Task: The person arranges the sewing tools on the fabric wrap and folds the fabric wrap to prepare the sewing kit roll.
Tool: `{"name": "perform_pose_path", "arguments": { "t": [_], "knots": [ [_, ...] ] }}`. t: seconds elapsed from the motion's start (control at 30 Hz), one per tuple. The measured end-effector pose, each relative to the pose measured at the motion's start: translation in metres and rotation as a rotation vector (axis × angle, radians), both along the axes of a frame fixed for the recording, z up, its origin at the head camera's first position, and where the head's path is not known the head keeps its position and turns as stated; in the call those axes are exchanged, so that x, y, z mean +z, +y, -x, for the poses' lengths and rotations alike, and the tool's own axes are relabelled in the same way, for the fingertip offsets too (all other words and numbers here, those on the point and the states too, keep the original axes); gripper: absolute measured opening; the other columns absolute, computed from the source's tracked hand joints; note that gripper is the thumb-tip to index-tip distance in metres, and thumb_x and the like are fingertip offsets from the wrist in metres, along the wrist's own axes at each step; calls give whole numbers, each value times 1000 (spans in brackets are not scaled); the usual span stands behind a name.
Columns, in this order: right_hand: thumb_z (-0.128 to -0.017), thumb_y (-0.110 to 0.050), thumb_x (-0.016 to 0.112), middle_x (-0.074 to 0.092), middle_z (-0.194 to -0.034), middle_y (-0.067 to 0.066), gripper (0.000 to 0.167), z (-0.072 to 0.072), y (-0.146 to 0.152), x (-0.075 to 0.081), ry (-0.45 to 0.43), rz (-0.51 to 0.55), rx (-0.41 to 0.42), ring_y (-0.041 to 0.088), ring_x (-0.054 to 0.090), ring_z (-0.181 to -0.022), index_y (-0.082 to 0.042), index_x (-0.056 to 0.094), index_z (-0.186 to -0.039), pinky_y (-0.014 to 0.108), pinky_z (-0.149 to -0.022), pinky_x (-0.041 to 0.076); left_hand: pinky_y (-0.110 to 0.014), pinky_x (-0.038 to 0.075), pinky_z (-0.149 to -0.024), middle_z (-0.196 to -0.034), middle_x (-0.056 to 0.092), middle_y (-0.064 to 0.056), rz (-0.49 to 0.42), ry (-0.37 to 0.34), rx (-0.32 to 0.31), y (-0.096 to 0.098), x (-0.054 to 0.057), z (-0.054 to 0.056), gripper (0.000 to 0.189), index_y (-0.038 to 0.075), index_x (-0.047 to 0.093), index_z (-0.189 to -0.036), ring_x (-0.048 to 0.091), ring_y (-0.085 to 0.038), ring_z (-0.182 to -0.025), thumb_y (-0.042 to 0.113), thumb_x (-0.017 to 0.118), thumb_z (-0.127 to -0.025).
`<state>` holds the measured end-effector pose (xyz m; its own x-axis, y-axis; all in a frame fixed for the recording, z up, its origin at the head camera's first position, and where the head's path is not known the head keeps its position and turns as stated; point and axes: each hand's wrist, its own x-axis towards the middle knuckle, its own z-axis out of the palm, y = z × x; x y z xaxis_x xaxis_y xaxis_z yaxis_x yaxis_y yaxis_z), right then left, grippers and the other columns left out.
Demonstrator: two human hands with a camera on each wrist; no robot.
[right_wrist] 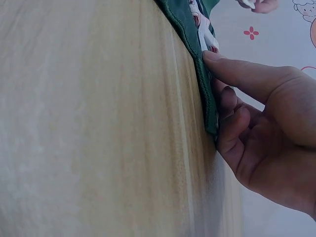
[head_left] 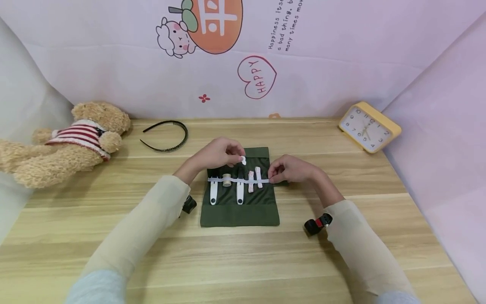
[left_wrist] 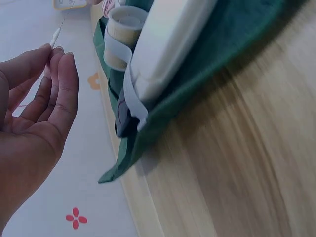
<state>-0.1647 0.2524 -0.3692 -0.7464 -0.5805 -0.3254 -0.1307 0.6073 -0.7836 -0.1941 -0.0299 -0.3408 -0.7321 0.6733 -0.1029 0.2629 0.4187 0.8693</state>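
Pouch: the flat green pouch (head_left: 240, 216) lay opened out on the wooden surface (head_left: 243, 261); clock directions ran from its middle, as the head view showed it.
Left hand: at eleven o'clock, the left hand (head_left: 224, 153) was pinched narrow on a small white piece (head_left: 244, 161), whose thin tip showed in the left wrist view.
Right hand: between two and three o'clock, the right hand (head_left: 290, 169) pinched the pouch's edge where the strap ended.
White piece: above the pouch, toward twelve o'clock.
Strap: the white strap (head_left: 265, 181) crossed from nine to three o'clock.
Under the strap: one white-handled tool (head_left: 214, 195) toward nine o'clock, then a thread spool (head_left: 226, 184), a second white-handled tool (head_left: 240, 195) near the middle, and two pale strips (head_left: 251, 175) toward three.
Teddy bear: the bear (head_left: 76, 152) lay between nine and ten o'clock, in a striped shirt.
Hairband: the black hairband (head_left: 186, 134) rested at ten.
Clock: the yellow clock (head_left: 368, 128) leaned at about two.
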Motion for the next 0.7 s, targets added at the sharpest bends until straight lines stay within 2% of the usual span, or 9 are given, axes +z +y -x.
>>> {"name": "perform_pose_path", "arguments": {
  "t": [0.23, 0.47, 0.7],
  "knots": [
    [-92, -5, 73, 63, -82, 4, 4, 2, 2, -2, 60, -3, 48, 18, 54, -74, -1, 73, -94, 27, -65, 45, -36, 59, -77, -105, 70, -18, 25, 24, -42, 17, -2, 3, 14, 0, 71, -110, 69, -31, -88, 5, 63, -101],
    [-95, -4, 70, 62, -83, 4, 3, 2, 4, -5, 90, 12, 81, 18, 53, -74, -1, 71, -95, 26, -64, 44, -33, 58, -73, -95, 70, -16, 78, 57, -79, 36, -8, 8, 12, 3, 71, -107, 67, -23, -79, 5, 62, -100],
    [-95, -1, 67, 60, -81, 4, 5, 1, 3, -4, 90, 16, 93, 18, 51, -72, -4, 69, -93, 26, -63, 43, -31, 57, -71, -91, 72, -10, 108, 71, -52, 48, -15, 9, 9, 4, 71, -104, 68, -20, -74, 6, 64, -100]
  ]
}}
